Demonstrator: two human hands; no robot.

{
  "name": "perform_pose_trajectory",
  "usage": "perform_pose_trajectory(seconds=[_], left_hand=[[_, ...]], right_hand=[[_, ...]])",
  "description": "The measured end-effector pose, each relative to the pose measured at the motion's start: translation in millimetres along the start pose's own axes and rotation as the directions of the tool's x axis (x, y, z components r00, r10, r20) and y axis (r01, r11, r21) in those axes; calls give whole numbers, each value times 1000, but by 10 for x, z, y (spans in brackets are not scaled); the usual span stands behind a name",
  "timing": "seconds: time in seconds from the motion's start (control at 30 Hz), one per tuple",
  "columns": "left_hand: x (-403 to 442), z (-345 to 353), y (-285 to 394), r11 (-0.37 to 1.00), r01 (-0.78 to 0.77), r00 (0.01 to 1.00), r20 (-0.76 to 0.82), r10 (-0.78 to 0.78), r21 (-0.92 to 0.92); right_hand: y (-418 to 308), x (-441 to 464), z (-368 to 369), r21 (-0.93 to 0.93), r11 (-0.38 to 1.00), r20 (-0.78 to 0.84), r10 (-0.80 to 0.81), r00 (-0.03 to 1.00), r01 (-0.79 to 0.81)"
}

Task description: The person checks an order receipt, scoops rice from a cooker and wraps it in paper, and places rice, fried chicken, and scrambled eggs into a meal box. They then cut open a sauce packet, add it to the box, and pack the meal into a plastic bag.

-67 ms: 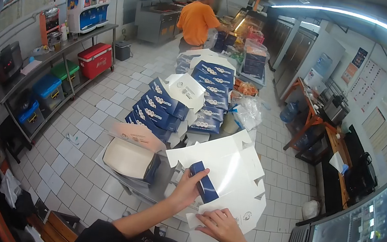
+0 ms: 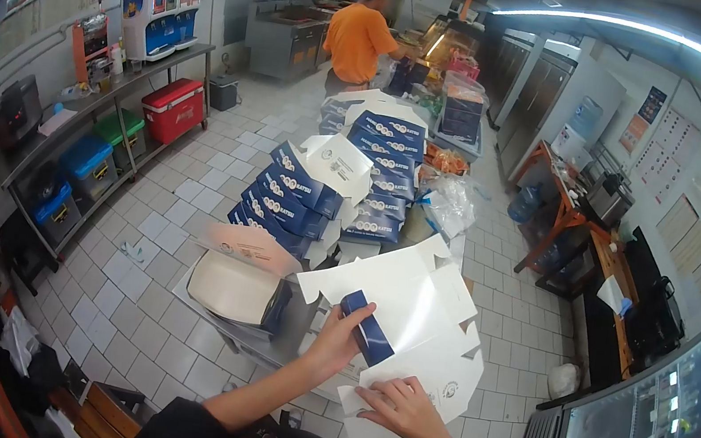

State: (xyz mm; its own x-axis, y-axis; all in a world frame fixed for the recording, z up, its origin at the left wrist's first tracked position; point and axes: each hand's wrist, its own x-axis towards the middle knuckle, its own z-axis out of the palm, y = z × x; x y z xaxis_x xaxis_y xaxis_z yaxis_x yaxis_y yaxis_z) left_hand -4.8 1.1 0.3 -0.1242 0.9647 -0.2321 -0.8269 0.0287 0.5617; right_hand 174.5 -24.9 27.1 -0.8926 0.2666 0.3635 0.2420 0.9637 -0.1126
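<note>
Landmark: the open box (image 2: 200,283), which is sitting on the metal bench (image 2: 293,327); sides below are from the wearer's view.

The carton blank (image 2: 382,282) is lying to the right of the open box, mostly white face up; whether sheets are overlapping, cannot tell. The left hand (image 2: 340,339), just right of the open box, is clamping the blank's blue flap (image 2: 375,341) with the thumb on top, presumably keeping that fold turned up. The right hand (image 2: 400,410), farther right and nearer the wearer, is touching the blank's near edge with bent fingers, probably steadying it or working a crease; whether it is pinching, cannot tell.

The open box is facing up, its raised flap (image 2: 243,247) standing along the far side. Beyond it, a shorter stack (image 2: 287,192) and a taller stack (image 2: 383,179) of blue boxes are standing, likely piled to save bench space. A plastic bag (image 2: 452,215) is resting right of the stacks. Well beyond the open box, a co-worker (image 2: 357,45) in orange is standing.
</note>
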Motion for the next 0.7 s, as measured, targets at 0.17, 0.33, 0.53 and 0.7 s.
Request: perform_pose_trajectory(seconds=[0.17, 0.33, 0.53, 0.7], left_hand=[[-76, 65, 60, 997, -64, 997, -37, 66, 49], [-156, -10, -58, 834, -451, 887, 61, 457, 318], [-547, 283, 80, 508, -236, 967, 150, 206, 828], [-589, 220, 197, 672, -405, 901, 395, 178, 621]], right_hand=[[57, -62, -26, 24, 998, -215, 58, 975, -54], [-72, -82, -23, 537, 647, -170, 711, 682, -541], [-218, -9, 23, 421, 756, -228, 623, 749, -501], [-200, 17, -62, 385, 762, -64, 585, 808, -521]])
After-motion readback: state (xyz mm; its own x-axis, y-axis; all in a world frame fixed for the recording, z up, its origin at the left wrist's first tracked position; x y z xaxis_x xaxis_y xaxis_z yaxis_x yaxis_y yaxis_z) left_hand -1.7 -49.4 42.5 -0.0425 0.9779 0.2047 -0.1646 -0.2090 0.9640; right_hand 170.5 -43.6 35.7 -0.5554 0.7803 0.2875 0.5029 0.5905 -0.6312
